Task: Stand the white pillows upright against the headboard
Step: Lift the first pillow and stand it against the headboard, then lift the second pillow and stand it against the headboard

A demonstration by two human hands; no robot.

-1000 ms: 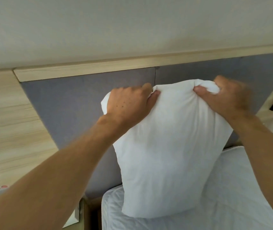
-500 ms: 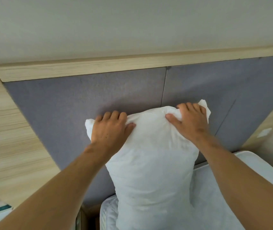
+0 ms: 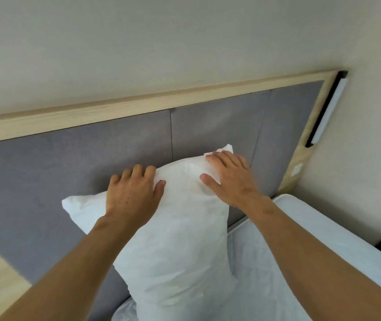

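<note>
We stand the pillow up on the bed, leaning on the headboard. Our left hand and right hand both grip its top edge.

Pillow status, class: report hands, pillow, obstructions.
Both hands, left and right, gripping pillow top. Pillow upright on mattress, against headboard. No obstruction seen.

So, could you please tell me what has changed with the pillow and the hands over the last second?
The white pillow came down from mid-air and now stands on the mattress against the grey headboard. The left hand and right hand went from pinching its top corners to lying flatter over its top edge, fingers curled over it. Both hands stayed on the pillow, and it stayed upright.
</note>
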